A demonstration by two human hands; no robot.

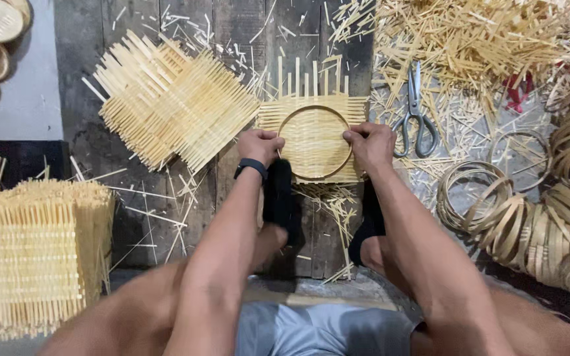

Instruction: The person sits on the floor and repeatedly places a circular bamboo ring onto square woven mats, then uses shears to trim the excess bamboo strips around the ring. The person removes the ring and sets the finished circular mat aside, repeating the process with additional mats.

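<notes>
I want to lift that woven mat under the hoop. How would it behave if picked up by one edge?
The woven mat looks thin and made of slim bamboo strips, so it would probably feel light and sag a little. Loose strip ends stick out along its top edge, so the weave may slip apart. Both hands press the hoop onto it.

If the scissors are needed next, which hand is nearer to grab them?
Probably the right hand: it grips the bamboo ring on the woven mat, with the scissors just beside it. The left hand holds the ring's far side.
</notes>
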